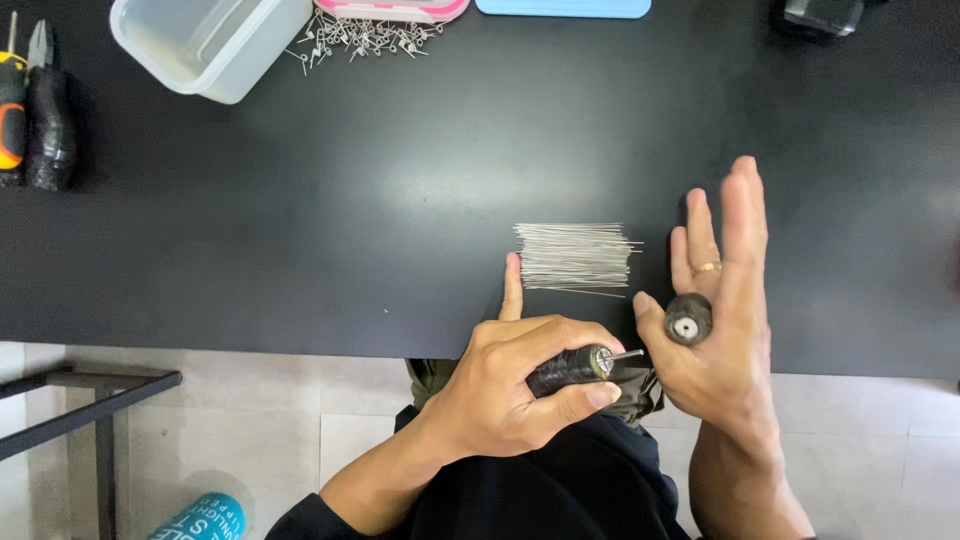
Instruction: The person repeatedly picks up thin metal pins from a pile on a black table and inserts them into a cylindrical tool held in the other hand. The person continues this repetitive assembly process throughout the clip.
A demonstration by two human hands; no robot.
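Observation:
My left hand [515, 385] is closed around a dark cylindrical tool [570, 368] with a short metal pin sticking out of its tip, index finger stretched toward the table edge. My right hand [720, 320] is beside it, fingers spread and pointing up, with a small round dark cap-like piece [689, 319] pinched between thumb and palm; a ring sits on one finger. Just beyond both hands, a neat bundle of thin straight metal wires [575, 258] lies on the black table [380, 200].
At the far edge are a clear plastic tub [205, 45], a heap of small bent wire pieces [365, 35], a pink lid and a blue lid. Pliers and a screwdriver [30, 105] lie far left. A metal frame stands on the tiled floor, lower left.

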